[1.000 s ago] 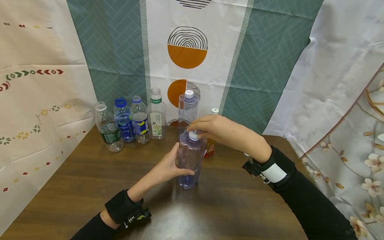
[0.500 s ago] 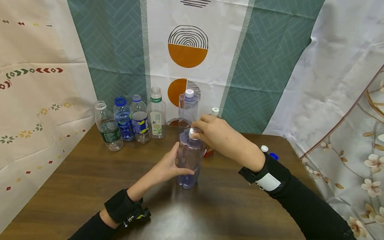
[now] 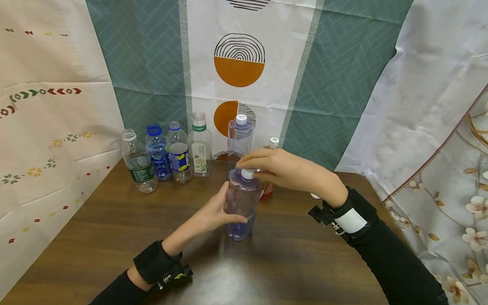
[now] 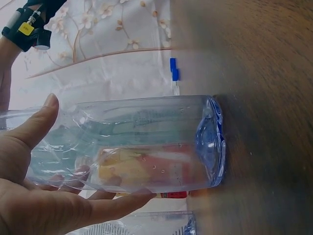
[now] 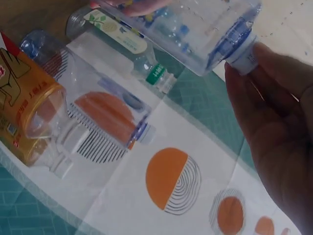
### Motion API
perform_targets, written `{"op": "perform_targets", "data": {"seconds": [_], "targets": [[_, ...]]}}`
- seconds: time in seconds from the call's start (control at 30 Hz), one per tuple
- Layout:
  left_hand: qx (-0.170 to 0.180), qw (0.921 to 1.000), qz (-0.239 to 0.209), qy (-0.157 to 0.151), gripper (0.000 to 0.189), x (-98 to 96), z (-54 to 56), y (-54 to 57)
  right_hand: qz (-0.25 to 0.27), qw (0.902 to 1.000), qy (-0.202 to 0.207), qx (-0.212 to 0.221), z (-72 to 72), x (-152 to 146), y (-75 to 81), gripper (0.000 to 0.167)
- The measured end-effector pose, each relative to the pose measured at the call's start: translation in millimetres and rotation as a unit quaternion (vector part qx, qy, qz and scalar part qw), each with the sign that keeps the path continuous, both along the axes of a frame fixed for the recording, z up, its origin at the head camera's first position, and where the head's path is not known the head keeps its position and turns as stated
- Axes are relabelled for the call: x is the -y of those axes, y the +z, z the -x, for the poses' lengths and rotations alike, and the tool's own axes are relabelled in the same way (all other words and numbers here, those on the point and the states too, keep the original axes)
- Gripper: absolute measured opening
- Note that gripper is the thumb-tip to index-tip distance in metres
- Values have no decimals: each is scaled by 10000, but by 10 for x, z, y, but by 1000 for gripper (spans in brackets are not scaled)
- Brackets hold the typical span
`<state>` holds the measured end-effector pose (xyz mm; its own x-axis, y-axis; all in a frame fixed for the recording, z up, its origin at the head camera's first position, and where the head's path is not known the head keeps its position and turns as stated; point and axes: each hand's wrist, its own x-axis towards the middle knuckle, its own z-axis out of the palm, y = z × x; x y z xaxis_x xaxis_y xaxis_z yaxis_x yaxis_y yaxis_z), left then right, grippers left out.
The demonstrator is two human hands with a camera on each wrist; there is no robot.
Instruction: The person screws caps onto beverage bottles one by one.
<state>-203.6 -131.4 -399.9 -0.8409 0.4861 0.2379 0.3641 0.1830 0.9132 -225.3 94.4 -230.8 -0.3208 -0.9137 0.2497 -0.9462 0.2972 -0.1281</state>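
Patterned cloths (image 3: 145,51) hang behind and beside a brown wooden table (image 3: 106,237); I see its left and right edges and part of its far edge. Midway between those side edges a clear, violet-tinted bottle (image 3: 248,201) stands upright, its base apparently resting on the surface and its white cap (image 3: 247,174) seated on the neck.

What matters most, I judge, is how that cap sits against the right hand (image 3: 284,167): it lies between thumb and fingers at the top end of the bottle's vertical long axis. My right-wrist feed shows them bent and touching opposite sides of the cap — how firmly they pinch I cannot tell. Coming in from the right edge, this hand is the nearer one to the cap.

Lower down, the left hand (image 3: 217,212) holds the body from the left, thumb across the near side and fingers wrapped around behind, spread only as wide as the bottle.

Toward the far edge stands a similar bottle (image 3: 239,140), capped; right of it I make out an orange-labelled bottle (image 5: 39,107). Four open-necked bottles (image 3: 179,156) line up toward the far left corner. Near the right edge a white piece (image 3: 314,195) — likely another cap — shows beside the right wrist strap (image 3: 350,220).
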Motion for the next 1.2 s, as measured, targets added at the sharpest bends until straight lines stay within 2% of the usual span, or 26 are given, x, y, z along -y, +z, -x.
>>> {"op": "perform_targets", "data": {"seconds": [0.2, 0.37, 0.57, 0.73, 0.93, 1.07, 1.2], "targets": [[77, 9999, -55, -36, 99, 8, 5, -16, 16, 9997, -55, -229, -6, 12, -23, 37], [109, 9999, -1, -65, 100, 8, 1, 11, 37, 9991, -154, -402, -27, 30, -34, 34], [25, 10000, 44, -84, 101, 22, -8, 25, 20, 9987, -280, -437, -67, 67, -25, 30], [-17, 9999, 89, -127, 101, 19, -4, 33, 211, 9985, -273, -414, -76, 50, -53, 31], [17, 9998, 136, -132, 101, 31, -1, 40, 515, 9974, -317, -400, -84, -5, -180, 40], [9, 9998, 135, -115, 102, 31, 3, 41, 797, 9936, -735, -330, -143, -87, -309, 47], [43, 9999, 154, -57, 102, 25, 2, 40, 1131, 9848, -1280, -321, -210, -231, -522, 53]]}}
